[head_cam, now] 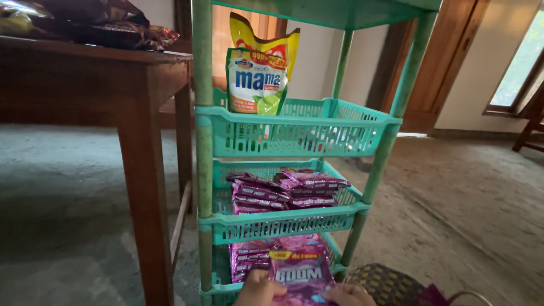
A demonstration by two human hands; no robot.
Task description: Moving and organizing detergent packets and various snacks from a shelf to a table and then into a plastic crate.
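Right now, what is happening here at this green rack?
A person holds a pink sachet pack with both hands, the left hand and the right hand, in front of the bottom basket of a green plastic rack. That basket and the middle basket hold stacks of similar pink packs. A yellow and green pouch stands in the top basket. A wooden table stands beside the rack.

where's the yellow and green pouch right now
The yellow and green pouch stands upright in the left corner of the turquoise rack's upper basket, beside the wooden table.
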